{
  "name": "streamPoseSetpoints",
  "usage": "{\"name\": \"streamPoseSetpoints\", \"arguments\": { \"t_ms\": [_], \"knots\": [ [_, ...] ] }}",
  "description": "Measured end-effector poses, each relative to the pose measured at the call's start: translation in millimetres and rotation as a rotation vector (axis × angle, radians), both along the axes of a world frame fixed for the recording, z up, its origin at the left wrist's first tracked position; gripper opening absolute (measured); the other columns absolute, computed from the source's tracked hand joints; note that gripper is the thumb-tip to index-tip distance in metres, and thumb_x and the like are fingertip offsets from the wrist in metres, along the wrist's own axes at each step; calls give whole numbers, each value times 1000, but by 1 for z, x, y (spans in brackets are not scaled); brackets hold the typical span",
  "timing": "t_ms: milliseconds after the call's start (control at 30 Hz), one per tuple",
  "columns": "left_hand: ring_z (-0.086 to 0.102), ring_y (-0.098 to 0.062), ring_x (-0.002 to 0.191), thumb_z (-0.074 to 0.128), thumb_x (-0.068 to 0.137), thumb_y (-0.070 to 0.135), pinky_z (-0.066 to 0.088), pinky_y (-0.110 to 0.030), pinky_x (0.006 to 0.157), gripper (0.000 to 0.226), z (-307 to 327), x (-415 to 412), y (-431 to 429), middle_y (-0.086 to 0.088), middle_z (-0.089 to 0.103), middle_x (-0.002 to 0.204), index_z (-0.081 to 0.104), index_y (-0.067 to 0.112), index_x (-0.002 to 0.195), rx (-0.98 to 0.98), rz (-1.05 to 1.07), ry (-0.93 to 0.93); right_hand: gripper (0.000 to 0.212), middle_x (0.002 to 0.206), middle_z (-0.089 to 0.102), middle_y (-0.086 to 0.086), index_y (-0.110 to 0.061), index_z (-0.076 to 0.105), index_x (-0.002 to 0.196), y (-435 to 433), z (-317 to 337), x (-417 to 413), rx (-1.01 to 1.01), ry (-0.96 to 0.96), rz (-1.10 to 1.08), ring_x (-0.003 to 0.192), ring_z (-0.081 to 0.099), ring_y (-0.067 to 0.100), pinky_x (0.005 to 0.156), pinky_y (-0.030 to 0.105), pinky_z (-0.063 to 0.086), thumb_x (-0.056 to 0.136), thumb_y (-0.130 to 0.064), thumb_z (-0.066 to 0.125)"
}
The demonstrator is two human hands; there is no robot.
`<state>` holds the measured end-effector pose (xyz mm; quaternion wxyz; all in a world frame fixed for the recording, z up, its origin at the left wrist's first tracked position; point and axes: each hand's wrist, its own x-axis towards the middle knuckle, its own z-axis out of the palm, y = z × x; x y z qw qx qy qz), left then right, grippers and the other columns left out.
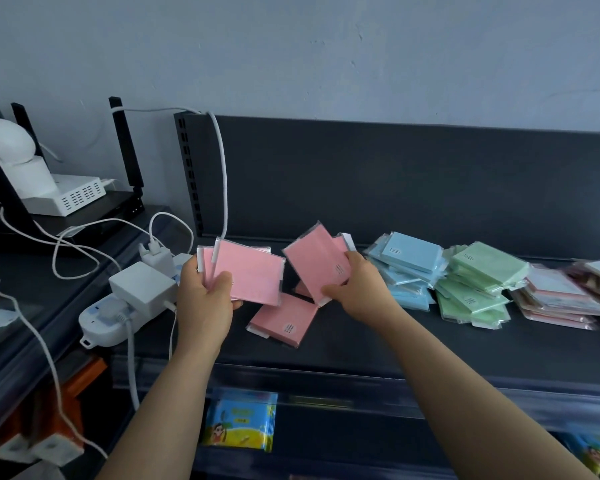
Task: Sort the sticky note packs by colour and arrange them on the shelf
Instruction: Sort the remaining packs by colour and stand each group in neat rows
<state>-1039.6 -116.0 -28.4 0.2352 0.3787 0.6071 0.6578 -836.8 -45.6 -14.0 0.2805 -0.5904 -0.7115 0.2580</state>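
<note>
Gripping pink packs (250,278) above the shelf (378,348) — left hand (205,303) clutching several, right hand (361,289) pinching others, blue stack (406,268) just beside.

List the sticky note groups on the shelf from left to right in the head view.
Pink packs in the left hand → more pink packs in the right hand → blue pile → green pile → pale pinkish pile.

I can't read the tiny print on the flat pack (284,322). The right edge cuts off the mixed pile (568,299). The right hand (359,289) covers part of its held packs (312,265); I can't count them.
</note>
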Motion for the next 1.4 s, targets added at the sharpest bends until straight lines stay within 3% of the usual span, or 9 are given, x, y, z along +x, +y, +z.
{"name": "streamPoseSetpoints", "arguments": {
  "t_ms": [133,267,600,733,900,1033,1200,1333,1400],
  "knots": [
    [60,-8,94,45,97,8,54,-25,64,25,3,-2,-2,1,59,114,46,19,120,23,29,-26,24,101,63,5,-14,53,112,-3,4,11,-89,329,6,87,62,22,72,35,54,89,-8,56],
    [62,-11,95,41,100,11,56,-28,63,18,10,0,-1,0,60,112,46,19,116,46,4,-66,21,102,67,16,-12,56,105,-5,9,26,-204,712,90,79,68,23,70,32,57,90,2,56],
    [64,-17,100,42,99,6,59,-40,75,24,22,30,4,-1,60,112,46,20,119,14,-263,-147,28,97,66,17,-13,59,103,-7,16,51,-212,896,145,81,67,27,78,36,59,86,10,59],
    [68,-17,96,47,95,1,58,-41,82,32,20,47,4,-2,65,111,51,21,119,-18,-397,-178,42,104,64,20,-11,52,113,-9,13,46,-208,834,96,80,68,28,66,32,60,81,12,64],
    [69,-14,95,46,95,1,57,-36,84,29,18,65,6,-2,66,109,53,22,112,-23,-481,-168,21,96,70,8,-7,62,101,-10,13,42,-137,609,13,81,69,20,64,25,57,85,-17,72],
    [66,-14,103,59,92,15,53,-45,94,30,10,73,9,7,66,110,50,38,110,-56,-494,-64,20,89,73,7,-6,65,91,-15,16,34,-131,600,23,74,72,21,71,34,60,88,-26,68],
    [69,-13,94,72,82,9,56,-42,88,39,8,71,9,7,70,102,54,32,107,-22,-434,-92,24,81,74,7,-4,69,84,-19,16,33,-119,567,39,71,72,23,71,36,61,82,-27,75],
    [70,-12,90,71,82,0,57,-39,83,44,8,62,10,2,71,104,55,32,107,-26,-426,-106,35,91,72,8,-11,63,104,-13,13,33,-64,591,24,81,71,25,73,45,60,76,-23,81],
    [70,-16,92,73,79,-1,57,-43,86,45,8,55,10,3,71,101,57,32,106,-51,-448,-72,49,94,68,0,-23,53,120,-9,15,36,52,551,-8,80,67,17,74,39,58,78,-26,79]
  ]
}}
